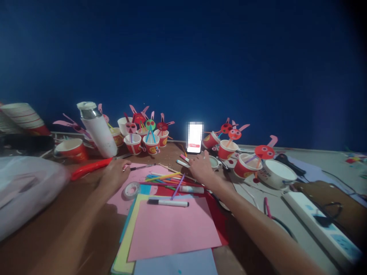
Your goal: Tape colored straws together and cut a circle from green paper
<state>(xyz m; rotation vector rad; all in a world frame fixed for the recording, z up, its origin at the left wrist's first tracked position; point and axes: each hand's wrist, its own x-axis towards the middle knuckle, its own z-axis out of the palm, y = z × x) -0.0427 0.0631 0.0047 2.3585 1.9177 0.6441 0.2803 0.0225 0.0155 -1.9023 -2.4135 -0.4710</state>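
My left hand [115, 175] rests at the left edge of a pink paper sheet [134, 202], its fingers curled at the end of a thin dark pen [142, 167]. A long red object [91, 169] lies just beyond that hand; its kind is unclear. My right hand [201, 168] reaches forward with fingers apart, beside a white marker [182, 164] and a pink-tipped marker [184, 157]. A lit phone [195, 138] stands upright just past its fingertips. Between the hands lie colored sticks [166, 177], a tape roll [132, 190] and a glue stick [192, 189].
Nearer me, a black-capped marker [168, 203] lies on stacked colored paper [174, 229]. Red paper cups [133, 145] with paper rabbit figures stand along the wall. A white flask [99, 131] and plastic bag [25, 194] are left; a bowl [276, 173] and power strip [321, 225] right.
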